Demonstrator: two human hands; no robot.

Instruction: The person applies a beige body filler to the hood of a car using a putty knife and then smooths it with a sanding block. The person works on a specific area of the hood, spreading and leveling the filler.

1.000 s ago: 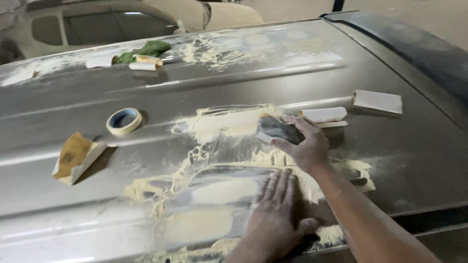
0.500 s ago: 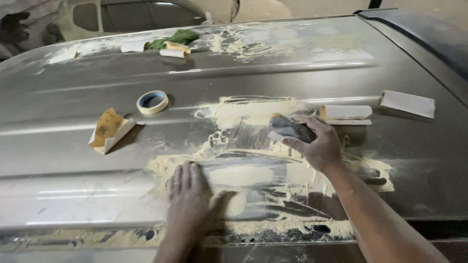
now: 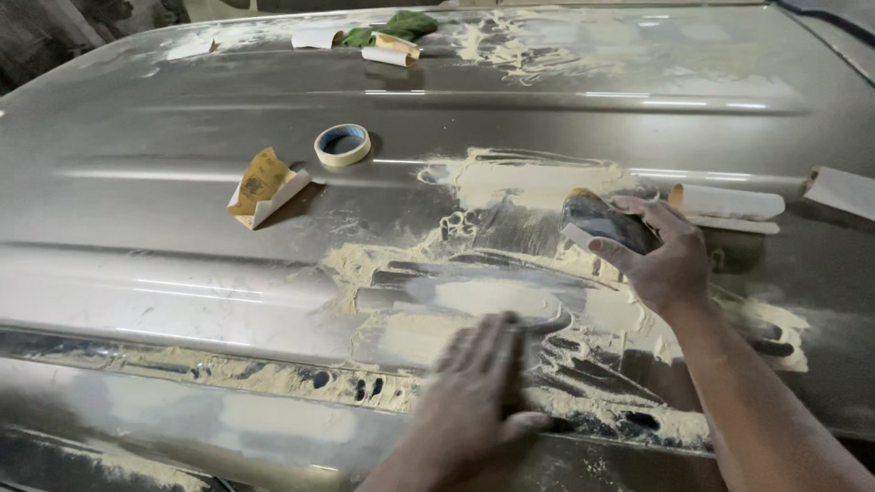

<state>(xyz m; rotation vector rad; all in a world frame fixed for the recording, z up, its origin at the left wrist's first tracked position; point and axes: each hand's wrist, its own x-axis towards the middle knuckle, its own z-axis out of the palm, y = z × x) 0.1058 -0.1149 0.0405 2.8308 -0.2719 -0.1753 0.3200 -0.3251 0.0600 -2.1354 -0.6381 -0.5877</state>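
Two hands work a dusty car panel (image 3: 182,301): the left hand (image 3: 478,392) lies flat and open, blurred. The right hand (image 3: 665,260) grips a sanding block (image 3: 606,223), seemingly light and stiff, best held across its back.

Left hand (image 3: 478,392) motion-blurred, fingers indistinct; sanding block (image 3: 606,223) half hidden under right hand (image 3: 661,255); paper sheet (image 3: 843,191) cut by right edge.

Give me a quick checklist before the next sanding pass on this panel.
1. Sanding block gripped in right hand: ok.
2. Left hand flat on the panel: ok, though blurred.
3. Yellow dust wiped off the work area: not ok.
4. Tape roll and folded sandpaper away from both hands: ok.
5. Abrasive face of the block in good shape: cannot tell.
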